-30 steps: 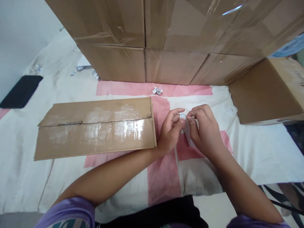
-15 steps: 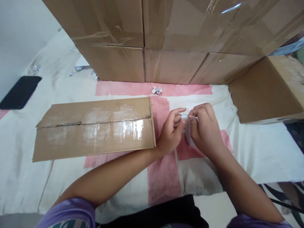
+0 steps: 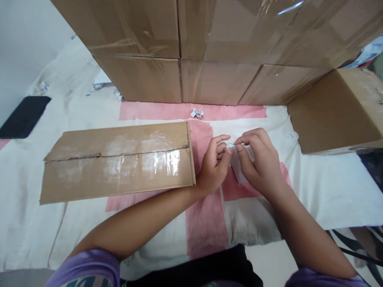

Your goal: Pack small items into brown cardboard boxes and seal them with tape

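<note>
Between my fingertips is a small white paper slip (image 3: 230, 146) with a dark outline on it. My left hand (image 3: 216, 163) pinches it from the left with thumb and bent fingers, the index finger stretched above. From the right, my right hand (image 3: 259, 157) grips its other end between thumb and forefinger. Under the right hand lies a flat white paper piece (image 3: 237, 169), partly covered by that hand. A taped cardboard box (image 3: 119, 163) lies to the left, next to my left wrist.
Stacked taped cardboard boxes (image 3: 209, 81) form a wall at the back. An open cardboard box (image 3: 332, 115) stands at the right. A crumpled paper scrap (image 3: 197, 113) lies before the stack, and a black phone-like slab (image 3: 25, 116) at far left. Pink-and-white cloth (image 3: 206, 227) covers the surface.
The slip has tilted and shifted slightly left between my fingers. My right fingertips have moved a little left over it, while the wrists stay nearly in place.
</note>
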Demonstrator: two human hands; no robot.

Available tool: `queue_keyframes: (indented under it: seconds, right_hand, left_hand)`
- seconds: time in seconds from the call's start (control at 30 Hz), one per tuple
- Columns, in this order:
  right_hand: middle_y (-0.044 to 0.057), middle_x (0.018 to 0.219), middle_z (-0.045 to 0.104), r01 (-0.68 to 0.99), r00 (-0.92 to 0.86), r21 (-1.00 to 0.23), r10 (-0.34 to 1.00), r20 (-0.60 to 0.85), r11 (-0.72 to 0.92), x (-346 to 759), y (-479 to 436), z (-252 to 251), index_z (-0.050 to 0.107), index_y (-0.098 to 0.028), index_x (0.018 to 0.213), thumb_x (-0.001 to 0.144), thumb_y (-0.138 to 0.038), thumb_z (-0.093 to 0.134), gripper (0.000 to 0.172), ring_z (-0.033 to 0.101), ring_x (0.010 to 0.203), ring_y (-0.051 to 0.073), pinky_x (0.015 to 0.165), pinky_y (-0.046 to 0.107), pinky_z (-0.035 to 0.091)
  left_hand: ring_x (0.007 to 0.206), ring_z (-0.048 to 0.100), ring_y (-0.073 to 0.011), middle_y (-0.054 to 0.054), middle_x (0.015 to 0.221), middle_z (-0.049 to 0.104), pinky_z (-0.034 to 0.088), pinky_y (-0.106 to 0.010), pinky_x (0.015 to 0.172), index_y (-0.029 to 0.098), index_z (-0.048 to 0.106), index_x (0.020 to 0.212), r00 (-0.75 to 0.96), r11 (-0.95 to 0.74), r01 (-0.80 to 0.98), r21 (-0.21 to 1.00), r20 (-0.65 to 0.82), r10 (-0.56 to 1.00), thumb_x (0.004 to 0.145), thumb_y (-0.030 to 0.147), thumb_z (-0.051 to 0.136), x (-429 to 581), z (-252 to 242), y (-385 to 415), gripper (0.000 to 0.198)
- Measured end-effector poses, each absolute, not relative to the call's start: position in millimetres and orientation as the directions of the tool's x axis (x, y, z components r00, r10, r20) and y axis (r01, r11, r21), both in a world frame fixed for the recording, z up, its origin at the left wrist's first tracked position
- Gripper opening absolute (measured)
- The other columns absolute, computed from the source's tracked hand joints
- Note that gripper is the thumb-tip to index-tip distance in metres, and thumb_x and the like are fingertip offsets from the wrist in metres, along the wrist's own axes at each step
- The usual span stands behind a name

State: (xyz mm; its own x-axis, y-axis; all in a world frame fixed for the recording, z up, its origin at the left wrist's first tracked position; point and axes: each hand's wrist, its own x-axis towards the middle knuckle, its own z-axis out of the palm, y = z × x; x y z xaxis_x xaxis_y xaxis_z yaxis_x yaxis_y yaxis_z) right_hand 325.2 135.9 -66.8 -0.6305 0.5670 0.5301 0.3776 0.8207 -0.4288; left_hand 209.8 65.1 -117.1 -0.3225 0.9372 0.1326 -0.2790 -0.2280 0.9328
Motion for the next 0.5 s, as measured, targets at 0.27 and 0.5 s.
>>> queue_keyframes:
  seconds: [0.27,0.5]
  right_hand:
    - [0.009,0.111,0.059,0.224,-0.782,-0.437,0.428,0.453,0.871,339.9,150.0,-54.7,0.068,-0.031,0.115,0.093,-0.011,0.05,0.035,0.057,0.101,0.026,0.078,0.044,0.05]
    - [0.009,0.114,0.058,0.215,-0.82,-0.382,0.378,0.43,0.899,344.4,155.3,-53.5,0.067,-0.028,0.105,0.092,-0.016,0.057,0.02,0.056,0.098,0.025,0.077,0.043,0.05]
  left_hand:
    - [0.055,0.032,-0.0096,0.008,0.069,0.04,0.028,-0.026,0.056,0.026,0.044,0.124,-0.314,-0.235,-0.216,0.948,0.161,0.936,0.099,0.037,0.055,212.5,-116.9,60.9,0.03]
    - [0.056,0.032,-0.0101,0.008,0.066,0.038,0.029,-0.026,0.058,0.025,0.045,0.124,-0.259,-0.206,-0.291,0.934,0.13,0.957,0.098,0.035,0.055,210.9,-113.9,60.3,0.03]
